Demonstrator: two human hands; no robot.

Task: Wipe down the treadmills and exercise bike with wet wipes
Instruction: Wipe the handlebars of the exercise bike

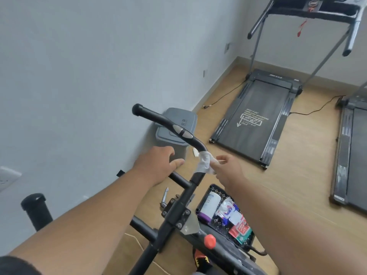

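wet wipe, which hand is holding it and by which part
The right hand pinches the wet wipe at its right edge, against the handlebar. The left hand holds nothing.

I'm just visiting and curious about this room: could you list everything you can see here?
exercise bike: one, black frame and handlebar, front centre
wet wipe: one, white, wrapped on the handlebar
bin: one, grey, against the wall behind the handlebar
treadmill: one in full, dark grey, on the wood floor; part of a second treadmill at the right edge
tray: one, black, on the floor by the bike, holding a white bottle and packets
red knob: one, on the bike frame
left hand: on the handlebar crossbar
right hand: pinching the wipe
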